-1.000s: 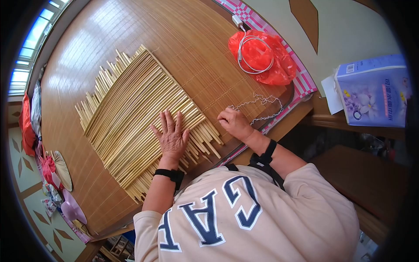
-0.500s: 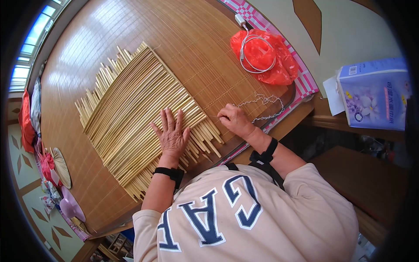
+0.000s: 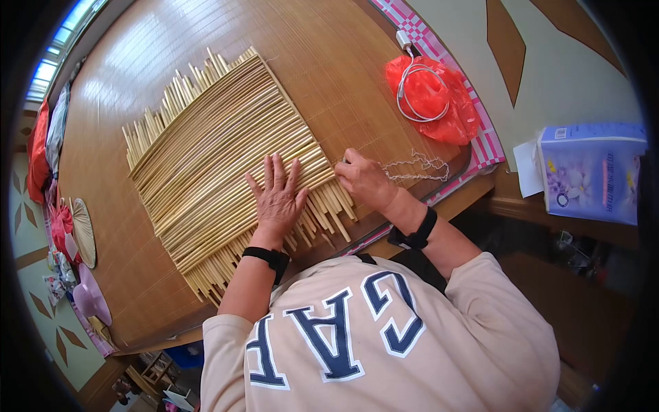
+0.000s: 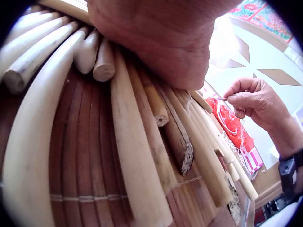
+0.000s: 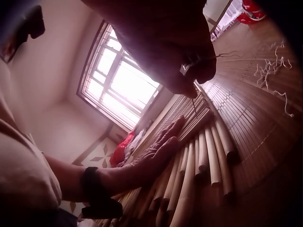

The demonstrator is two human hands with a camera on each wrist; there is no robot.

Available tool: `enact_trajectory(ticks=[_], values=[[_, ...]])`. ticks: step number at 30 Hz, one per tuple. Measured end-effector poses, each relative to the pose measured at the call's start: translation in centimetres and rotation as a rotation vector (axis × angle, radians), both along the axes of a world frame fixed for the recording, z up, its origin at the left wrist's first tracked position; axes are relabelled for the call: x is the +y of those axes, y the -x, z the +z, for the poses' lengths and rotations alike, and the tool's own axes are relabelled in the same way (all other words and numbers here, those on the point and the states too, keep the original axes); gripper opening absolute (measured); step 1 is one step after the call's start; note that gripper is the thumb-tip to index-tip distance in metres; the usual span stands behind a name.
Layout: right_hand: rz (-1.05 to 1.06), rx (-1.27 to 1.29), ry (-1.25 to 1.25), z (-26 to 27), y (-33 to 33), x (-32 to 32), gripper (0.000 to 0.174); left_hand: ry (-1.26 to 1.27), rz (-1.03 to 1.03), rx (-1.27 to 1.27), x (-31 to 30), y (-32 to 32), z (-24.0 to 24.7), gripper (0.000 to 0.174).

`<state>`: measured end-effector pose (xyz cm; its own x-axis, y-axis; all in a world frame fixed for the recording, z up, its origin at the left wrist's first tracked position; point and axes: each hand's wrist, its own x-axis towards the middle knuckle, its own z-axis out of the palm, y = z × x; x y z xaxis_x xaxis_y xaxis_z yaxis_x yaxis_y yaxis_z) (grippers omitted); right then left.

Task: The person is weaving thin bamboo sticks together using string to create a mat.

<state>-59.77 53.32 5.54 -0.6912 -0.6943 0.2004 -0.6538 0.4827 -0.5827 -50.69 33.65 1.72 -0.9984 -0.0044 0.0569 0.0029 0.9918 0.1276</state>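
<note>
A mat of pale, straw-coloured sticks (image 3: 220,144) lies on the table, its sticks side by side with uneven ends. My left hand (image 3: 278,202) rests flat on it near the right-hand edge, fingers spread. Just beyond that edge, my right hand (image 3: 369,182) has its fingertips pinched together on a thin thread (image 5: 194,108), which runs down toward the sticks in the right wrist view. Loose white thread (image 3: 419,167) lies crinkled on the table behind this hand. From the left wrist, the stick ends (image 4: 139,156) show close under the palm.
A red plastic bag (image 3: 439,96) with a coiled white cable on it sits at the table's far right. Beyond the edge stands a blue tissue pack (image 3: 590,175). Along the left side are a woven fan (image 3: 84,233) and a pink hat (image 3: 93,295).
My right hand has drawn in closer to the mat's edge, its fingertips lifting a little. The left hand stays flat on the sticks. The head view has shifted slightly.
</note>
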Motion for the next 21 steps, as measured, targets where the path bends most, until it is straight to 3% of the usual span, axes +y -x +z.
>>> enact_trajectory(ticks=[21], values=[[0.198,0.224,-0.231,1.3,0.1,-2.6,0.006,-0.068,0.008,0.022,-0.5,-0.3,-0.1,0.059]])
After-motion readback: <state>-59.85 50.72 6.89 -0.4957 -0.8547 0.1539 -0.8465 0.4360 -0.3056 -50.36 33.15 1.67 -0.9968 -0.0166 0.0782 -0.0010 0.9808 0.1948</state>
